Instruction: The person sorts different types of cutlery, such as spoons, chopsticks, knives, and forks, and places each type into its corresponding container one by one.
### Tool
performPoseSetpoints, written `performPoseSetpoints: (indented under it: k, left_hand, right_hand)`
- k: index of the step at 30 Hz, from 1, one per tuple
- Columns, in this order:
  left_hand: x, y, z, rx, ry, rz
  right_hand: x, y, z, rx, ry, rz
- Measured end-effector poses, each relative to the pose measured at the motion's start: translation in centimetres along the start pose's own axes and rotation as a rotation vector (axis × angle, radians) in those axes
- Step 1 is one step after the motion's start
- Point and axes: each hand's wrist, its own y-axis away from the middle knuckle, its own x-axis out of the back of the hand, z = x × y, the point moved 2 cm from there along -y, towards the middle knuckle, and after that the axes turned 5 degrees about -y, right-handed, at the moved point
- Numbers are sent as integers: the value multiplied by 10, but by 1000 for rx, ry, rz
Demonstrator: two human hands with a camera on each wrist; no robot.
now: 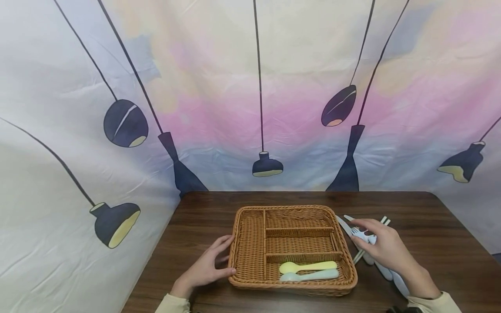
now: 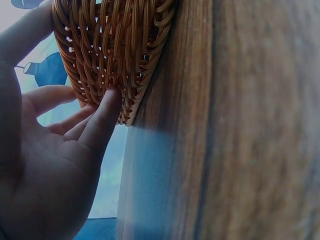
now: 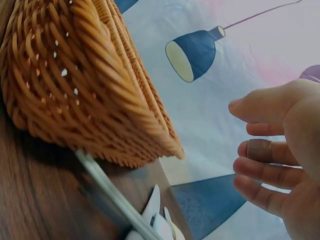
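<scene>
A brown wicker basket [image 1: 282, 208] with several compartments sits on the table. In its front right compartment lie a yellow spoon [image 1: 309, 267] and a pale green spoon [image 1: 309, 275], side by side. My left hand [image 1: 207, 266] touches the basket's left wall with extended fingers and thumb, also seen against the weave [image 2: 110, 55] in the left wrist view. My right hand [image 1: 389, 247] hovers over loose cutlery right of the basket. In the right wrist view this hand [image 3: 280, 160] holds nothing, its fingers loosely bent. Beneath it are a fork [image 1: 355, 231], a knife [image 1: 344, 226] and pale chopsticks [image 1: 359, 255].
More light-coloured cutlery handles [image 1: 398, 282] lie under the right wrist, partly hidden. The dark wooden table [image 1: 207, 208] ends at the back against a cloth backdrop [image 1: 219, 113] printed with hanging lamps.
</scene>
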Motion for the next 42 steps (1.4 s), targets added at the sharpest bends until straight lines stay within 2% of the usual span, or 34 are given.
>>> performPoseSetpoints:
  k: [10,19,29,42]
  left_hand:
    - [1,0,1,24,6,1]
    - [1,1,0,48,5,-4]
    - [1,0,1,66,23,-13]
    - [1,0,0,61,17,-9]
  right_hand:
    - [11,10,12,-64,61,7]
    - [16,20,26,-142,56,-14]
    - [15,27,35,-237,34,-84]
    - [15,36,49,-304,64,-148]
